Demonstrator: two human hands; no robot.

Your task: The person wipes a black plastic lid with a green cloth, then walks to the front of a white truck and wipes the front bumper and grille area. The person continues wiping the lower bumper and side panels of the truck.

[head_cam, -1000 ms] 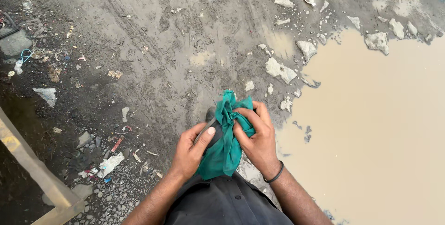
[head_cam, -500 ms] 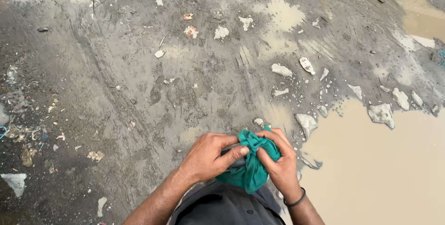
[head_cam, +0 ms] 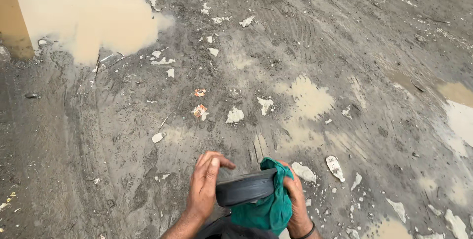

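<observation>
A dark grey, rubbery-looking disc-shaped piece (head_cam: 245, 188) is held edge-on, its long axis running nearly level from left to right, the right end tipped slightly up. Its rim looks smooth and matte, rounded at the left end; what it is exactly cannot be told. It sits low in the view, just in front of the person's body. A teal green cloth (head_cam: 266, 209), soft and crumpled, wraps its right end and hangs in folds beneath it. The left hand (head_cam: 204, 187) is closed on the piece's left end, fingers over the top. The right hand (head_cam: 295, 202) grips the cloth-covered right end, a dark band at its wrist. Below lies wet grey muddy ground (head_cam: 123, 135), rutted with tyre marks, strewn with pale stone chips (head_cam: 235, 116) and brown puddles (head_cam: 84, 17).
</observation>
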